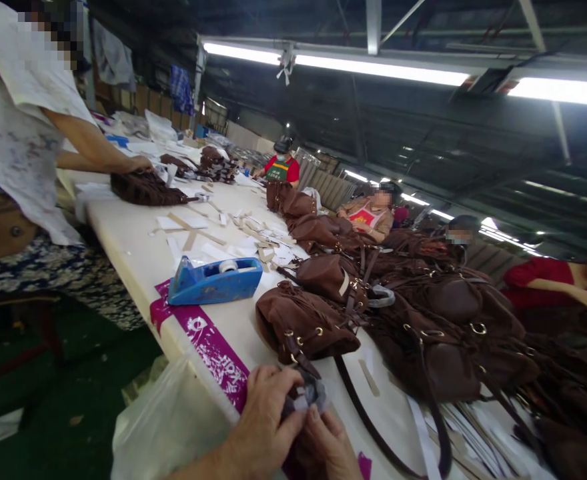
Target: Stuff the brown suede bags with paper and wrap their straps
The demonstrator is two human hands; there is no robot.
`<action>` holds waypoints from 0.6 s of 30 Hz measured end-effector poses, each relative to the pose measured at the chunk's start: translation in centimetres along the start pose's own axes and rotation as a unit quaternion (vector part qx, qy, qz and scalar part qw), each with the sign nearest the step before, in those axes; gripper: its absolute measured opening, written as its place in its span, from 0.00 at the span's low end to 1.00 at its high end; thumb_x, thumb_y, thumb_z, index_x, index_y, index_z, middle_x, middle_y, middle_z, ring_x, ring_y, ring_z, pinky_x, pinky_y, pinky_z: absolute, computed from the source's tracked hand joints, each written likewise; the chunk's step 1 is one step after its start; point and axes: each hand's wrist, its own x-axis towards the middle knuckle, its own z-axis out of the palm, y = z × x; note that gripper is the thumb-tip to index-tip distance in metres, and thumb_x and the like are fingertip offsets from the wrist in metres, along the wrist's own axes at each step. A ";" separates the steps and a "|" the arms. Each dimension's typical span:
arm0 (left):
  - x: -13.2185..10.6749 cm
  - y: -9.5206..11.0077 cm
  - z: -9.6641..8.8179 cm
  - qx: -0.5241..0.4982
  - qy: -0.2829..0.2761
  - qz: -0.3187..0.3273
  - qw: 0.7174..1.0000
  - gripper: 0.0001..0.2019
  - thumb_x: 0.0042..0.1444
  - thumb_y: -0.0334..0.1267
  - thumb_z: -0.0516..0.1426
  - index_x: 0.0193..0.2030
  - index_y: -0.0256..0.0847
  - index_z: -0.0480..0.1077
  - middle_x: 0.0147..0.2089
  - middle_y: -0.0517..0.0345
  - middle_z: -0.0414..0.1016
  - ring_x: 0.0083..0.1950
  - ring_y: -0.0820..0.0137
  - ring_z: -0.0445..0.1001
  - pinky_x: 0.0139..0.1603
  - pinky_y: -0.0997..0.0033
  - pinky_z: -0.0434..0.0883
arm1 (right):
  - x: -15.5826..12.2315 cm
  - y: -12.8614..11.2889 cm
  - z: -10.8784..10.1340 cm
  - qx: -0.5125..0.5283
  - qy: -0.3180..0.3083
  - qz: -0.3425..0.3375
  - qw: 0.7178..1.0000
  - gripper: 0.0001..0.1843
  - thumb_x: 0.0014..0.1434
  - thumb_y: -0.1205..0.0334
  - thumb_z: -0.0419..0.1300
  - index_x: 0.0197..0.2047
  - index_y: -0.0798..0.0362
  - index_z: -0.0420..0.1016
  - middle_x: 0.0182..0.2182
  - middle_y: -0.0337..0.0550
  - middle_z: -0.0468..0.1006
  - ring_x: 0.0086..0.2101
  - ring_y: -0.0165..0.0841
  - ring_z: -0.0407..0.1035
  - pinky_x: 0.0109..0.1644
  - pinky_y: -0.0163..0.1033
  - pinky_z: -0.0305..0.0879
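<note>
My left hand [263, 417] is closed at the near edge of the table, its thumb and fingers pinching a small grey wrapped piece [315, 392]. From the other side, the thumb of my right hand [331, 441] presses against the same piece; its fingers are curled and partly hidden. What lies inside the grey wrap I cannot make out. Dark brown material shows below, between the hands. Just beyond them a brown fringed drawstring bag [303, 320] with gold eyelets rests on the table. A blue tape dispenser [216, 283] stands farther to the left.
Many brown bags [448, 333] are heaped along the right side. Paper and card scraps [253, 233] litter the white table [123, 220]. Purple printed tape [213, 353] runs along its edge above a plastic bag [163, 427]. At left a person [28, 133] handles brown pieces; other people sit beyond.
</note>
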 end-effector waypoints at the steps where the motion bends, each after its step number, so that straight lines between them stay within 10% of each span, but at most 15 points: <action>1: 0.1 -0.1 -0.2 -0.026 -0.012 -0.018 0.999 0.13 0.50 0.33 0.57 0.45 0.42 0.68 0.47 0.53 0.71 0.52 0.60 0.64 0.55 0.62 0.60 | 0.0 0.1 -0.4 -0.005 0.003 0.003 1.000 0.20 0.42 0.51 0.75 0.35 0.53 0.78 0.16 0.31 0.68 0.15 0.21 0.55 0.18 0.27 0.50; 8: 1.4 -2.0 -0.2 -0.344 -0.096 -0.120 0.926 0.16 0.45 0.31 0.51 0.44 0.40 0.61 0.42 0.52 0.77 0.38 0.68 0.72 0.36 0.70 0.64 | 0.1 -0.5 -1.4 -0.012 0.015 0.005 1.000 0.21 0.40 0.47 0.75 0.27 0.53 0.75 0.14 0.24 0.50 0.16 0.19 0.42 0.19 0.25 0.47; 18: 2.6 -0.8 -0.5 -0.349 -0.058 -0.170 0.920 0.15 0.44 0.39 0.56 0.40 0.37 0.64 0.29 0.58 0.75 0.27 0.71 0.69 0.28 0.73 0.62 | -0.1 -0.8 -1.1 -0.037 0.001 0.008 0.999 0.20 0.43 0.47 0.73 0.28 0.54 0.76 0.16 0.25 0.46 0.19 0.21 0.38 0.20 0.28 0.44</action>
